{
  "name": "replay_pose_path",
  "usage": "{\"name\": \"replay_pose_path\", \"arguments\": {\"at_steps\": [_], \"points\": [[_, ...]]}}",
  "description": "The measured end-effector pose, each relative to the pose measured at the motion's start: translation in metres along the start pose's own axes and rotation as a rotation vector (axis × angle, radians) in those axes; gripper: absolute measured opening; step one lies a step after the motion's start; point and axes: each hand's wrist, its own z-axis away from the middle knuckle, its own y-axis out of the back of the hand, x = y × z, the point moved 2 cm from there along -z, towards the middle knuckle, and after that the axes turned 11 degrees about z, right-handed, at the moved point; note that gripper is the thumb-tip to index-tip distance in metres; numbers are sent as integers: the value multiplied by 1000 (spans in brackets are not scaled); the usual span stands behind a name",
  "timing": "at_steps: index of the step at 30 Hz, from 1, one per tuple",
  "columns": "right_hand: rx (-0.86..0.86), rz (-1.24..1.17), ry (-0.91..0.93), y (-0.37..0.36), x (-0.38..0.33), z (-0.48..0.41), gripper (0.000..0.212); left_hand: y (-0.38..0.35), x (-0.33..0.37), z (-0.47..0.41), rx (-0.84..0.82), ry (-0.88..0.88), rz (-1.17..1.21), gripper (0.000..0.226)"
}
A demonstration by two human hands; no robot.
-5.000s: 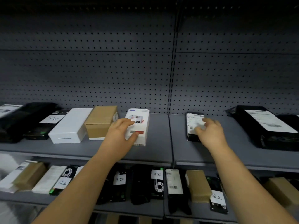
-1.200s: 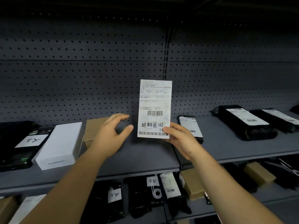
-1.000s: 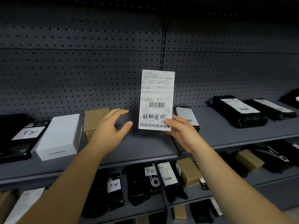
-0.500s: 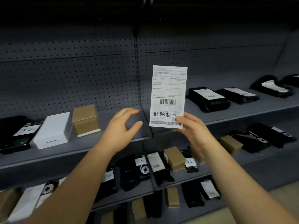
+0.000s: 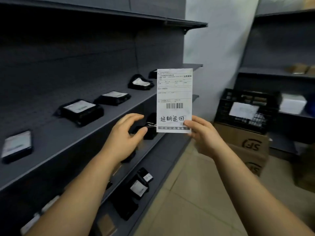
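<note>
Head view only: right hand (image 5: 202,135) pinched the lower right corner of the paper slip (image 5: 174,99) between thumb and fingers. The slip was held upright in mid-air at chest height, print side to the camera, with barcode and a handwritten line readable near the bottom. Left hand (image 5: 124,138) held nothing, fingers spread and loosely bent, just left of the slip's lower edge and not touching it. My read on progress: the slip was picked up and presented for reading, so the check looked mid-way. Whatever follows (matching it to a parcel, or putting it down somewhere) was not started, and no target was clear from this view. Edges and room: the middle shelf (image 5: 68,138) ran along the left with its front lip close beside the left forearm. Black wrapped parcels (image 5: 81,110) sat well apart on it, another parcel (image 5: 17,145) at far left, more on the lower shelf (image 5: 141,186). The slip itself hung clear of the shelf edge, over the aisle. The tiled floor (image 5: 187,193) was open ahead and below both arms. To the right, a dark crate (image 5: 245,109) on stacked cardboard boxes (image 5: 243,142) narrowed the aisle but stood well apart from the right hand. The background was motion-blurred, so fine detail there was unreadable.
</note>
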Motion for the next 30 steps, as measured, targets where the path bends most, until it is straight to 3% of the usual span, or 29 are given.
{"name": "replay_pose_path", "arguments": {"at_steps": [4, 12, 15, 24, 30], "points": [[163, 41, -46, 71, 16, -9, 42, -78, -11, -58, -99, -81, 120, 34], [453, 85, -85, 177, 30, -60, 28, -206, -38, -186, -314, -180, 270, 41], [537, 114, -86, 215, 29, -80, 30, -247, -31, -233, -374, -231, 325, 34], [689, 158, -125, 333, 55, -122, 41, -381, -20, -322, -495, -298, 434, 34], [695, 145, -126, 432, 75, -161, 33, -481, -11, -385, -511, -249, 437, 34]]}}
